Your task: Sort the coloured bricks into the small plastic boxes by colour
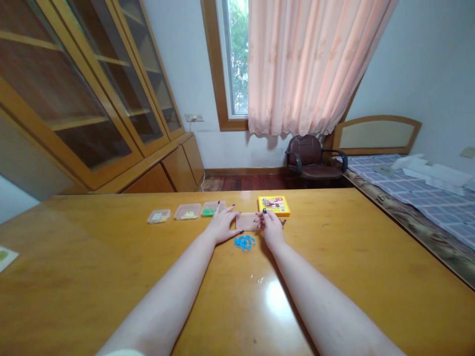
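My left hand (221, 225) has its thumb and a finger round the left end of a shallow clear plastic box (247, 222), its other fingers spread. At the box's right end is my right hand (272, 230), fingers bent together over the edge; whether anything small is between them I cannot make out. A loose heap of small blue pieces (244, 243) lies on the table just in front of the box. Behind my left hand sits a clear box of green pieces (208, 211), partly covered by the fingers. Some dark brown pieces (284, 222) show beside my right hand.
A yellow printed box (274, 205) lies behind my right hand. To the left stand a clear box with cream pieces (188, 212) and a smaller clear box (159, 216). All rest on the glossy wooden table (92, 277). Beyond it is an office chair (309, 155).
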A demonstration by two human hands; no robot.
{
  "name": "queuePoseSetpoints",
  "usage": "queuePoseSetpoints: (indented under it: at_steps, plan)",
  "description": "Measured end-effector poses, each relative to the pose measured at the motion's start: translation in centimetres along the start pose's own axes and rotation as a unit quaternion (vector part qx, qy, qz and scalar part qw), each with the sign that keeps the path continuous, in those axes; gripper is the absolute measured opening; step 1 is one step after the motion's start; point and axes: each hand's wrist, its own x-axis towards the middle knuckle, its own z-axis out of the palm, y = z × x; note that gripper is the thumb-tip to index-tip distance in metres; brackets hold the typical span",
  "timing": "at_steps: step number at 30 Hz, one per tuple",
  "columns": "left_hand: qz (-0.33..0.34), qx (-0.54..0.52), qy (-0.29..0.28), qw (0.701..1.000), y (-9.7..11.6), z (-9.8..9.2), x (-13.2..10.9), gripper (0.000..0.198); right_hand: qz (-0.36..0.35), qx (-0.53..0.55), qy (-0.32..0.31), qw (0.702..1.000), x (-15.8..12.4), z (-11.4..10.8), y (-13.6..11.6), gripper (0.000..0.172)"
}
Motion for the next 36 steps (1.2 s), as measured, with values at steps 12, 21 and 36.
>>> queuePoseSetpoints:
  at_steps: [12, 21, 36]
  plan:
    - [-0.093, -0.363, 0.170, 0.911, -0.6, -1.1, -1.4, 0.053, -0.201, -0.268, -0.119, 0.935, -0.7, -0.5, -0.2, 0.037]
    - [-0.133, -0.690, 0.134, 0.699, 1.5, 2.4, -0.9, 0.066, -0.164, -0.301, -0.132, 0.930, -0.8, -0.3, 0.5, 0.047]
    - [-0.152, -0.737, 0.076, 0.654, 2.6, 1.9, -0.6, 0.067, -0.243, -0.387, -0.038, 0.889, -1.6, -0.2, -1.3, 0.028]
